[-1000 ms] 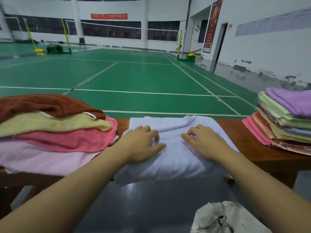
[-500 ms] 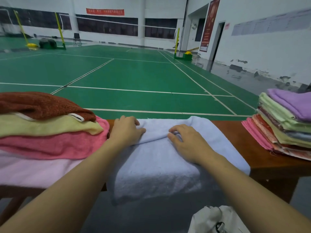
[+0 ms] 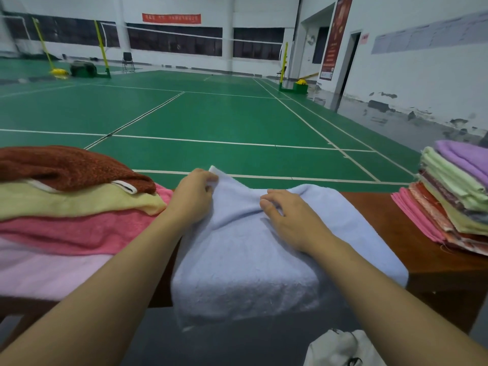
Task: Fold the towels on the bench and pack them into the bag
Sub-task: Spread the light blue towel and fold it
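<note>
A pale blue towel (image 3: 264,249) lies across the middle of the brown table (image 3: 375,207), its near part hanging over the near edge. The left hand (image 3: 194,198) pinches the towel's far left corner, fingers curled round the cloth and the corner lifted off the table. The right hand (image 3: 287,216) rests on the towel's middle, fingers bent and pressing into a crease; whether it grips the fabric cannot be told. The two hands are apart, a ridge of towel between them.

On the left end of the table sits a loose heap of towels (image 3: 74,212): rust brown on top, then yellow, deep pink and pale pink below. On the right end stands a neater stack of folded cloths (image 3: 454,202), purple on top, green, yellow and pink beneath. A white bag (image 3: 343,350) lies on the grey floor near the bottom right edge, only partly in view. Beyond the table spreads a green court (image 3: 211,117) with white lines
</note>
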The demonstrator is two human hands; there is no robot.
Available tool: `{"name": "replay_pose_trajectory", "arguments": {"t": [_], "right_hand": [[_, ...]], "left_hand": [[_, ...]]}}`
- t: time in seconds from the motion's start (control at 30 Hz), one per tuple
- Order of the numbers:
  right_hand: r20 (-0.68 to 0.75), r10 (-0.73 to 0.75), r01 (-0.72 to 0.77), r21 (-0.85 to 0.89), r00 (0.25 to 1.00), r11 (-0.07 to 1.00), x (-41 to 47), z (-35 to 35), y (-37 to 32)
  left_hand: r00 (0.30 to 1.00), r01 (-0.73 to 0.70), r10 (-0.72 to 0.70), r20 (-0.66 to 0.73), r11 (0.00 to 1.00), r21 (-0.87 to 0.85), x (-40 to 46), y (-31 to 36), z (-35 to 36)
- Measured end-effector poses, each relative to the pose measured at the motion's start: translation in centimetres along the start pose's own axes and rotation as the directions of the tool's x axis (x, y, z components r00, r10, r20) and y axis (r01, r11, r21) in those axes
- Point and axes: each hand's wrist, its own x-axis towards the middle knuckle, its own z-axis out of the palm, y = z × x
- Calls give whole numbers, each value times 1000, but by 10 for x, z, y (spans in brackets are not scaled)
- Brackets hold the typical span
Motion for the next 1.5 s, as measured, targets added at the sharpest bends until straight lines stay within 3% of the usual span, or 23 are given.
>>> {"name": "replay_pose_trajectory", "arguments": {"t": [0.1,0.2,0.33,0.47,0.57,0.67,0.8,0.93,1.0,1.03,1.07,1.1,1.2,1.3,1.5], "right_hand": [[45,15,-13,-32,999,999,-1,-5,-1],[98,42,-33,-84,994,996,-3,-16,8],[209,95,-68,-133,973,989,-10,-40,29],[383,90,-22,-180,919,984,-16,-44,46],[383,107,-15,-236,918,972,-9,-32,53],[349,117,-17,-276,930,961,3,-25,55],[360,117,-45,-203,926,978,13,-26,53],[307,100,-145,127,946,981,9,-38,58],[232,136,-223,406,963,886,4,-48,65],[195,155,-228,449,969,864,1,-56,68],[156,157,-208,408,975,889,-1,-67,72],[137,144,-175,255,980,951,-1,-79,79],[243,205,-204,-30,948,979,-4,-108,97],[299,241,-235,-54,923,970,-10,-112,106],[279,279,-278,-46,919,960,-13,-119,114]], "left_hand": [[991,76,-94,94,980,182,1,-6,0],[970,174,-207,128,956,235,-7,0,-4],[985,7,-42,165,978,209,-25,27,-8],[858,-117,-77,507,933,340,-45,47,-5],[790,-140,-136,598,910,391,-49,37,-1],[803,-131,-133,581,912,389,-43,24,4],[806,-153,-107,583,913,378,-31,13,1],[806,-163,-64,589,932,324,-28,9,-1],[852,-103,-14,523,976,194,-22,10,-8],[885,-77,10,465,989,125,-18,9,-14],[912,-93,48,407,992,91,-15,8,-22],[924,-140,91,372,984,107,-12,6,-31],[930,-185,115,350,967,173,-10,0,-52],[923,-128,57,380,978,164,-7,-12,-60],[887,-62,-32,460,981,186,-4,-21,-59]]}}
